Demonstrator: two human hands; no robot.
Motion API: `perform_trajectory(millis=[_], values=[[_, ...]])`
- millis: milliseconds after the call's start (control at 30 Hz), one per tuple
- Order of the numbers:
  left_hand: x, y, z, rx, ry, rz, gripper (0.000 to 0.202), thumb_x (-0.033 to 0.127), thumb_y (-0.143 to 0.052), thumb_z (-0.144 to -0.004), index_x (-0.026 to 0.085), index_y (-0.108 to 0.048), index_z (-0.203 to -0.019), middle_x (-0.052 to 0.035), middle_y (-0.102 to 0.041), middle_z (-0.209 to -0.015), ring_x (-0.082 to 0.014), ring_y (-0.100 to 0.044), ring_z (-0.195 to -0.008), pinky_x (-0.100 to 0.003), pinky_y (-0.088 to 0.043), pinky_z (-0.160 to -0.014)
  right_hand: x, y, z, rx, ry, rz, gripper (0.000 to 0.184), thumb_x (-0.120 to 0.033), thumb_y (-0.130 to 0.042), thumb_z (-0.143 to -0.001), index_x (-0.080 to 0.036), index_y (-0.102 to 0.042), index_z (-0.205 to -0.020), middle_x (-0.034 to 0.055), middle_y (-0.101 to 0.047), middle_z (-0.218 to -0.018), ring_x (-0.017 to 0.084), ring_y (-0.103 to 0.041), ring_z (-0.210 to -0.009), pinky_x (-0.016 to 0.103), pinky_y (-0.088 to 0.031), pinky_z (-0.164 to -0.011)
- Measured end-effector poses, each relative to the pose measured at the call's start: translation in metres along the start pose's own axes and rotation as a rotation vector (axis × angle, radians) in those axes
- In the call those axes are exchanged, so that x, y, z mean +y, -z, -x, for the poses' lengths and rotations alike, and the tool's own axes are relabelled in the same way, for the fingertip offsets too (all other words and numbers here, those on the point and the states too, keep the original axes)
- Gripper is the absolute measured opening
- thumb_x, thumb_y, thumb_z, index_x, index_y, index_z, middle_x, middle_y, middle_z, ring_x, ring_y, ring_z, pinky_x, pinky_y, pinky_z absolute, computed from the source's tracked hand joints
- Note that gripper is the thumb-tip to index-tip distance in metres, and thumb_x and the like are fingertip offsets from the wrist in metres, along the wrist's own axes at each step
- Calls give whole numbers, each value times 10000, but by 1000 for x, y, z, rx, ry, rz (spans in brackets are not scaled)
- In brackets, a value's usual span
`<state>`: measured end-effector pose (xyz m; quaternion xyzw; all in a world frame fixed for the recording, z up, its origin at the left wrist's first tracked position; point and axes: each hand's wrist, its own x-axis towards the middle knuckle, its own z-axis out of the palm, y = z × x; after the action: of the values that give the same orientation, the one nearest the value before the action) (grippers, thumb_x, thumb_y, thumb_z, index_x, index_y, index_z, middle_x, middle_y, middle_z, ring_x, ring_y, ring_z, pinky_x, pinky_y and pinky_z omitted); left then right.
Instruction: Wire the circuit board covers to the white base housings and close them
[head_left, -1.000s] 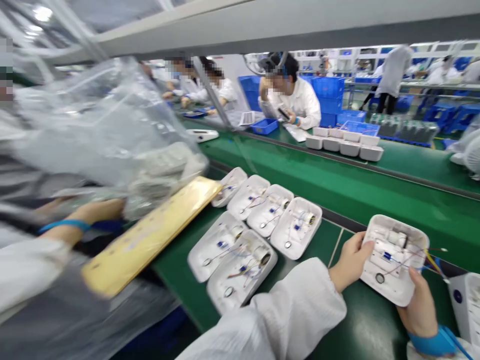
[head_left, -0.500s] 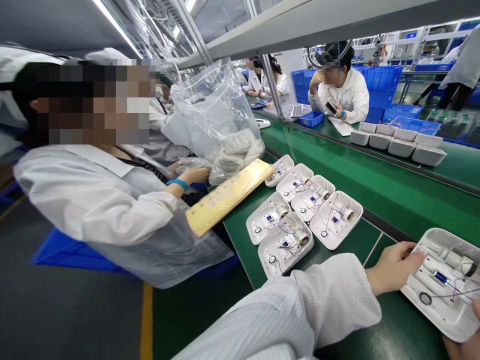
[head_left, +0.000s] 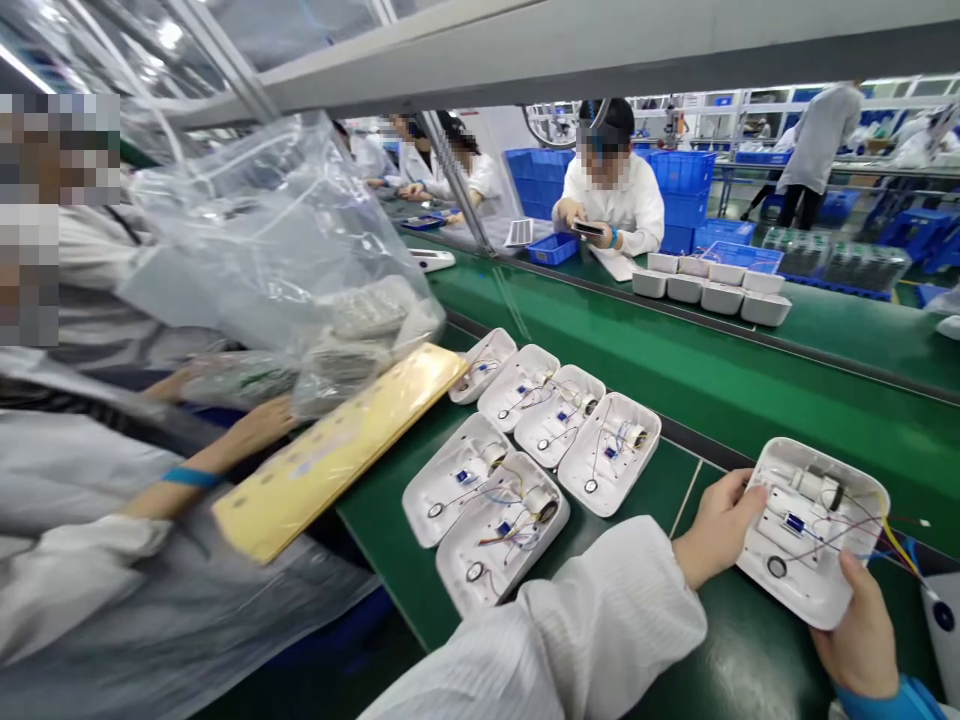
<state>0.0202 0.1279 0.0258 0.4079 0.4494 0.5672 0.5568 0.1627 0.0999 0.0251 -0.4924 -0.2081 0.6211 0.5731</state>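
Between my two hands is a white plastic housing (head_left: 814, 585), its open side facing up. Inside it show a motor-like cylinder, a small blue part, a round black-rimmed disc and loose coloured wires. My left hand (head_left: 720, 525) grips its left edge, thumb over the rim. At the lower right edge, my right hand (head_left: 862, 625) holds it with the thumb on the inside and the fingers underneath. Several similar wired housings (head_left: 609, 455) lie on the green bench to the left of my hands.
A yellow sheet stack (head_left: 337, 455) in clear film juts over the bench corner beside a large plastic bag (head_left: 300, 260). A co-worker's hand (head_left: 262, 425) is at that bag. Across the green belt (head_left: 720, 390) stand white housings (head_left: 720, 297) and a blue tray (head_left: 553, 248).
My view has swung to the right, so the held housing and my right hand show more fully. Across the belt, the co-worker has lowered one hand to the object they hold.
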Motion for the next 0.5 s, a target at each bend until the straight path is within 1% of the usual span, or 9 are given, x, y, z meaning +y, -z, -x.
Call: perform_trajectory(millis=[133,300,400,500], values=[[0,1,0,-15,-2,33,509,515,-624,-853,106,-663,-1154,-112,-698,-1037,-222,-631,-918,-318,-479,-814,4,4,-1,-77,55,-1,589,-410,-669,-814,-247,-566,-1370,39,-755,-1122,324,-663,-1145,526,-485,-1045],[1,0,0,-5,22,43,555,547,-644,-831,93,-658,-1150,-113,-700,-1019,-218,-633,-896,-308,-473,-774,5,3,0,-100,36,-26,582,-433,-654,-835,-229,-570,-1374,55,-752,-1130,324,-665,-1141,518,-480,-1049],[3,0,0,-11,26,53,575,577,-639,-830,100,-657,-1152,-113,-703,-1037,-228,-640,-919,-320,-480,-796,6,3,0,-107,55,-15,588,-430,-641,-848,-255,-545,-1401,42,-749,-1143,318,-666,-1141,520,-483,-1042],[5,1,1,-7,16,38,576,583,-629,-836,103,-663,-1153,-120,-702,-1086,-252,-639,-988,-345,-487,-856,6,2,0,-106,73,-12,614,-433,-634,-852,-271,-512,-1431,35,-732,-1188,311,-668,-1137,517,-481,-1045]])
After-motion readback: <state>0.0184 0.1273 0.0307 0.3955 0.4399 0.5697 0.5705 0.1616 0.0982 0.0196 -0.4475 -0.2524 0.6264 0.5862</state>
